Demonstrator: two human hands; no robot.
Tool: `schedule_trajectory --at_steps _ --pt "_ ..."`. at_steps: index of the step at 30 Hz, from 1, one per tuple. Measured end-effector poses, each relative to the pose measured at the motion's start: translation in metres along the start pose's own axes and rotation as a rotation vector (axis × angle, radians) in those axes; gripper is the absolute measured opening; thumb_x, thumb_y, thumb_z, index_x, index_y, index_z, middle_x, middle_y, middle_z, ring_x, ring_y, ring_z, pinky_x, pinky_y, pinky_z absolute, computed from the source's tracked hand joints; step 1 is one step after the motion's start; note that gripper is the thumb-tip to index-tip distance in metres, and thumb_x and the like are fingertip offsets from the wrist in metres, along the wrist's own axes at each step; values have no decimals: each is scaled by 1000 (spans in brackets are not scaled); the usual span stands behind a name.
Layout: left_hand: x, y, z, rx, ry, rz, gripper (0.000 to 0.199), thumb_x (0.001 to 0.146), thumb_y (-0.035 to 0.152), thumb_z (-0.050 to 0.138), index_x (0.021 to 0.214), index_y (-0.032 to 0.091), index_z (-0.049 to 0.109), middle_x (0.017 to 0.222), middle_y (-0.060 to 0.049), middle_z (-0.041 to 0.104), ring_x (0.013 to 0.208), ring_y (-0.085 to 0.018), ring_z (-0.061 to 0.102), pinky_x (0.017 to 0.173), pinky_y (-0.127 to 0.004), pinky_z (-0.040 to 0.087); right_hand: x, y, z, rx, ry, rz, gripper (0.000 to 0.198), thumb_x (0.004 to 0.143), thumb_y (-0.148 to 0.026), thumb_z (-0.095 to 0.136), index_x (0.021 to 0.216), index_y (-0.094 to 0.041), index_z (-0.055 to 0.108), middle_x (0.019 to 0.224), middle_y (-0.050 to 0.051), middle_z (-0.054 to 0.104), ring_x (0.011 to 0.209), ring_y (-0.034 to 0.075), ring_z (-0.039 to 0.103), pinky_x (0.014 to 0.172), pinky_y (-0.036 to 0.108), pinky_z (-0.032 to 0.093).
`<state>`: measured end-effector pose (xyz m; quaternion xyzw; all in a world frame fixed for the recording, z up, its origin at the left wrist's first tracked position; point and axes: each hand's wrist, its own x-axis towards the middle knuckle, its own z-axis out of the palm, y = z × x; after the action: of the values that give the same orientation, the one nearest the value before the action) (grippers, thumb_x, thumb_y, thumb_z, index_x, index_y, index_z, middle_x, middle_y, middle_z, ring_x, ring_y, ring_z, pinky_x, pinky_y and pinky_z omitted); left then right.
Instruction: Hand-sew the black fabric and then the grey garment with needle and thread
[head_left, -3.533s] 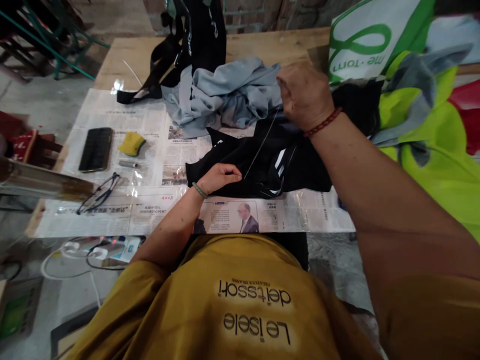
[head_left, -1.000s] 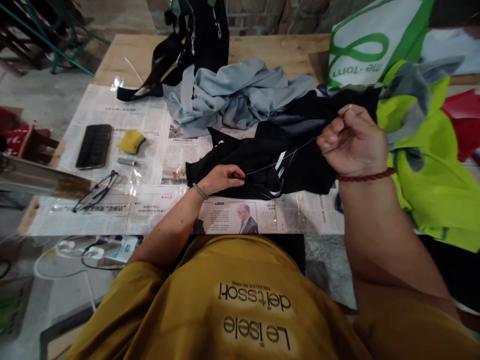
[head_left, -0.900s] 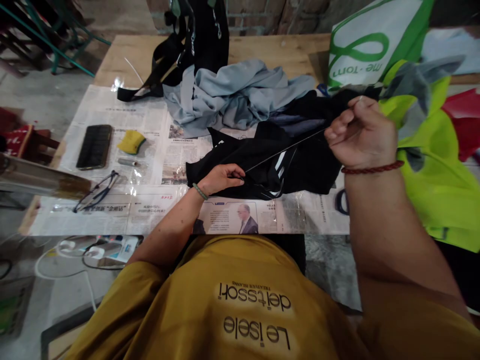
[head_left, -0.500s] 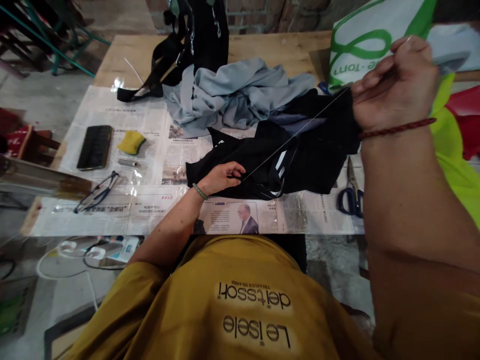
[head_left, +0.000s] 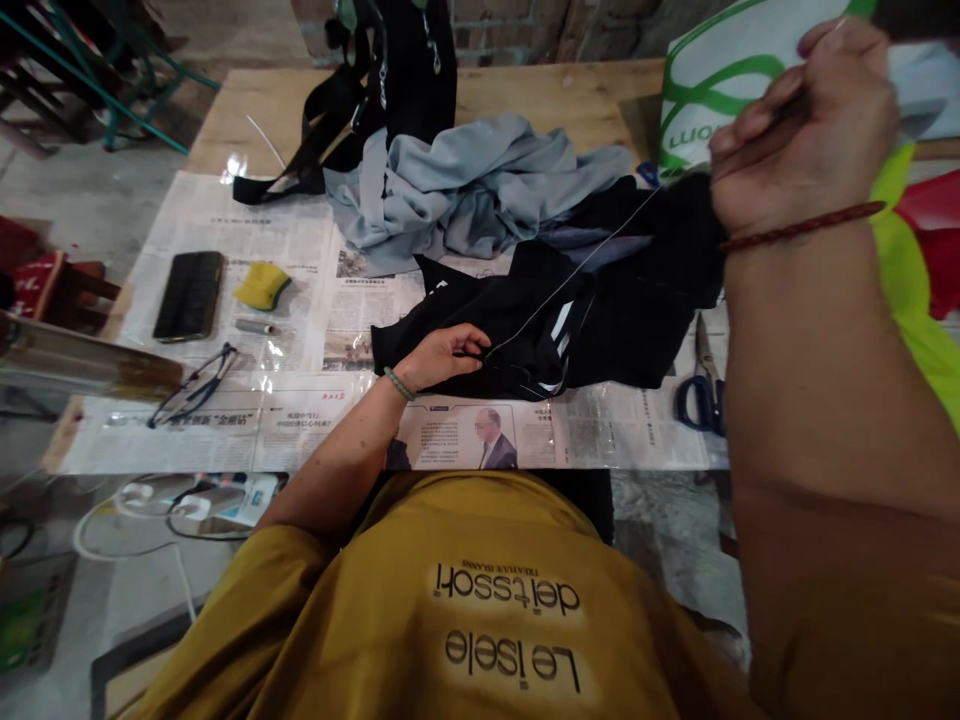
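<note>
R hand (head_left: 814, 130) moved up, partly blocking grn/wht bag (head_left: 720, 75).

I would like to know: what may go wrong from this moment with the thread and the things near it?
1. The thread runs from beside the left hand up toward the raised right hand; a hard pull might snap it or pucker the black cloth.
2. The scissors lie near the right forearm in this view, so it might knock them when lowered.
</note>
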<state>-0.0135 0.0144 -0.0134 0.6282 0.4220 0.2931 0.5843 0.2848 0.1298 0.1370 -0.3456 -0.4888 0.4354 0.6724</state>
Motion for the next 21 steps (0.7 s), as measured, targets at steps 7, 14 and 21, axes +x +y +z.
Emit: schedule_trajectory --at_steps 7,14,21 --pt "-3 4 -3 -55 26 2 29 67 11 66 95 13 61 78 2 59 72 -7 57 77 -24 48 -126 68 58 -60 -62 377 8 84 -25 57 80 -19 54 51 -10 49 38 5 46 37 19 35" --pt "-8 9 -5 226 69 57 29 71 15 64 100 15 62 81 0 64 76 -11 61 77 -24 50 -172 129 45 -194 77 387 20 77 -38 60 82 -19 58 55 -7 48 40 5 42 36 17 32" --pt "-20 39 -5 790 71 29 28 76 21 63 104 20 67 96 -3 70 86 -17 65 81 -27 50 -133 129 7 -527 -9 240 23 78 -37 52 83 -18 62 56 -5 51 45 7 45 45 19 35"
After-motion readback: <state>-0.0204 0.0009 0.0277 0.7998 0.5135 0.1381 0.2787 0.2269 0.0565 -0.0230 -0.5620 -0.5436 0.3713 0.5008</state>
